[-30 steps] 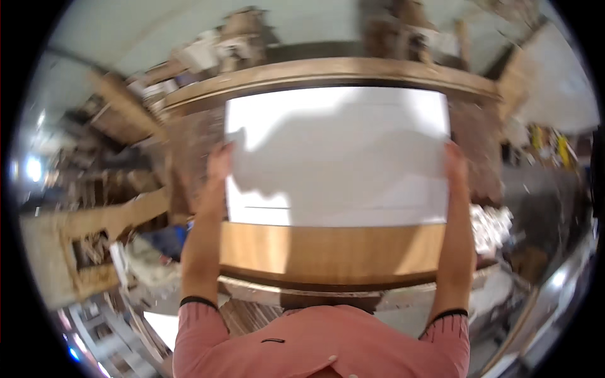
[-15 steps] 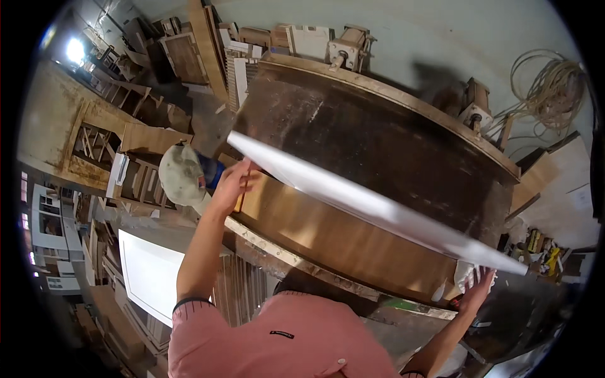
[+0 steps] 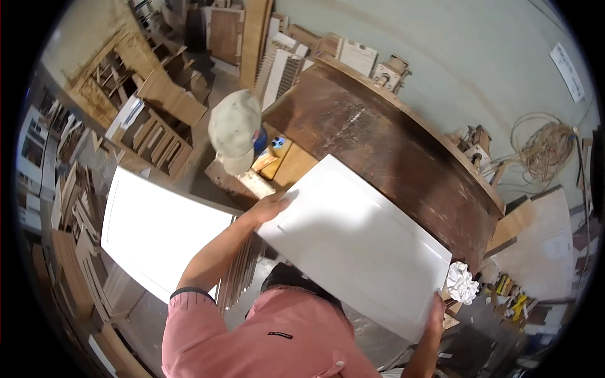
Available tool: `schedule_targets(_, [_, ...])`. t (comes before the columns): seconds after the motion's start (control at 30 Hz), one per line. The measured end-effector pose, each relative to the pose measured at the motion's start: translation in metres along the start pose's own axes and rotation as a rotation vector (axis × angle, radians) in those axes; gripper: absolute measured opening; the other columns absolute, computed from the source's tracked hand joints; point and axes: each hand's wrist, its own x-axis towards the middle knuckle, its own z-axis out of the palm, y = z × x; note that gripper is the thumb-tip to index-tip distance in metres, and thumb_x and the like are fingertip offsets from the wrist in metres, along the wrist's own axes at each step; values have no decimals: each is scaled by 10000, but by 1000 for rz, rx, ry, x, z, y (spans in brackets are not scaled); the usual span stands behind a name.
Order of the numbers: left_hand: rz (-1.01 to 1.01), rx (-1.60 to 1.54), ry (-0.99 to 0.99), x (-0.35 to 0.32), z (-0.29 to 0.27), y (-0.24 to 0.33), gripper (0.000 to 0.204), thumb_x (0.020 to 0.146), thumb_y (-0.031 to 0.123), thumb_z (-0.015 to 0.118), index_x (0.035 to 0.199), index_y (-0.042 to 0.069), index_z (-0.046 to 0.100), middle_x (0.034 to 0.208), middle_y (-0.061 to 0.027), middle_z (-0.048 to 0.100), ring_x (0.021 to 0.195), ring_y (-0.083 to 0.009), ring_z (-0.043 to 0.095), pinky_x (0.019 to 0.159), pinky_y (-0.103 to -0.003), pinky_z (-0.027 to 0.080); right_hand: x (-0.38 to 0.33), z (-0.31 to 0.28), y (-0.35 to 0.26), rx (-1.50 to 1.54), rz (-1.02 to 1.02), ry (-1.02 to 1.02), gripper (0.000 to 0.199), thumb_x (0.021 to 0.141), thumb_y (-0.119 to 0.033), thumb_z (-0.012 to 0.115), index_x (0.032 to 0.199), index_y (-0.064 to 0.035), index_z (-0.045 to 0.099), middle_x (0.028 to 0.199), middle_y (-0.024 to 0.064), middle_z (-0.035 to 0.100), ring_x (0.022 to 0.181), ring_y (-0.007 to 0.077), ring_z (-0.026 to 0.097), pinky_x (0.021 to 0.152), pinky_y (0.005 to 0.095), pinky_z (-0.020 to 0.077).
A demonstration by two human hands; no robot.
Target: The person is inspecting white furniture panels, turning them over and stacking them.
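Observation:
Between my hands is a white rectangular panel [image 3: 359, 252] with a recessed border, like a cabinet door, tilted so its broad face shows. My left hand [image 3: 270, 209] grips its left edge, thumb on the face and the other fingers hidden beneath. At the right end, my right hand [image 3: 435, 313] holds the near corner, its fingers partly hidden. The panel covers much of the near side of a dark brown workbench [image 3: 378, 160]. A crumpled white wad [image 3: 462, 283] lies by the panel's right end.
A second white panel [image 3: 161, 236] stands at my left. Across the bench's left end is a pale cap [image 3: 236, 129], near a wooden board [image 3: 296, 167]. Clamp cylinders [image 3: 391, 72] line the bench's far edge. Coiled cable [image 3: 545, 148] hangs on the wall at right.
The panel has come nearer to me and turned from almost edge-on to showing its broad face. Both hands moved with it, and my view has shifted.

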Motion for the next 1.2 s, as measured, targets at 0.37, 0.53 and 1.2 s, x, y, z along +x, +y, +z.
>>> schedule_targets(0.37, [10, -298, 228, -152, -61, -3, 599, 1070, 493, 414, 1380, 10, 584, 1291, -117, 637, 1165, -196, 576, 1028, -324, 437, -143, 9, -3, 534, -125, -53, 681, 974, -442, 518, 1474, 4, 397, 1470, 153, 478, 1355, 322, 437, 1113, 421, 362])
schedule_targets(0.53, [91, -148, 529, -267, -72, -39, 646, 995, 518, 557, 1369, -7, 594, 1107, -136, 663, 1022, -206, 609, 912, -317, 482, -158, 51, -28, 258, -284, -23, 677, 965, -428, 559, 1442, 32, 419, 1449, 156, 479, 1308, 289, 465, 1127, 404, 330])
schedule_targets(1.2, [-118, 317, 1486, -430, -27, -270, 803, 854, 334, 718, 1509, 22, 373, 1506, -295, 361, 1400, -401, 346, 1152, -531, 258, -300, 272, 3, 315, -97, -770, 364, 1024, -298, 519, 1312, -77, 543, 1212, 95, 602, 1131, 250, 596, 938, 400, 492])
